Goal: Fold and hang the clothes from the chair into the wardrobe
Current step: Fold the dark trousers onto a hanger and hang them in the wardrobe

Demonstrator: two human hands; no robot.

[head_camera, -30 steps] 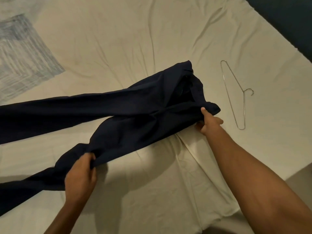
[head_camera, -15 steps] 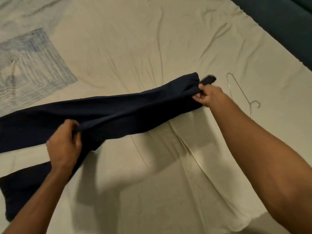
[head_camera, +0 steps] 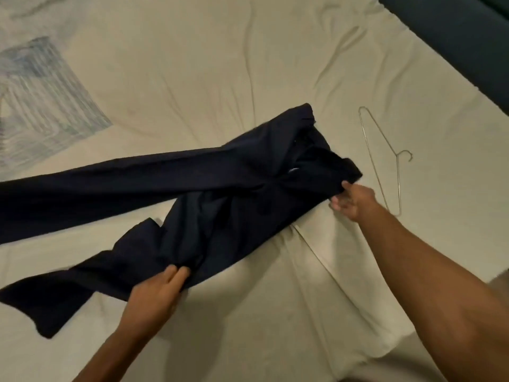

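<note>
A pair of dark navy trousers (head_camera: 176, 188) lies spread across the cream bedsheet (head_camera: 192, 78), waistband to the right, the two legs running off to the left. My right hand (head_camera: 352, 201) pinches the near corner of the waistband. My left hand (head_camera: 157, 292) grips the fabric of the nearer leg around its middle. A thin wire hanger (head_camera: 381, 161) lies flat on the sheet just right of the waistband, apart from the cloth.
A blue-striped patch of fabric (head_camera: 41, 100) lies at the far left of the bed. A dark teal surface (head_camera: 454, 40) borders the bed at the upper right. The bed's near right corner (head_camera: 413, 340) drops off below my right forearm.
Half a second ago both hands held the trousers lifted with the legs together. Now the trousers are down on the sheet, the legs apart, and both hands have come nearer to me.
</note>
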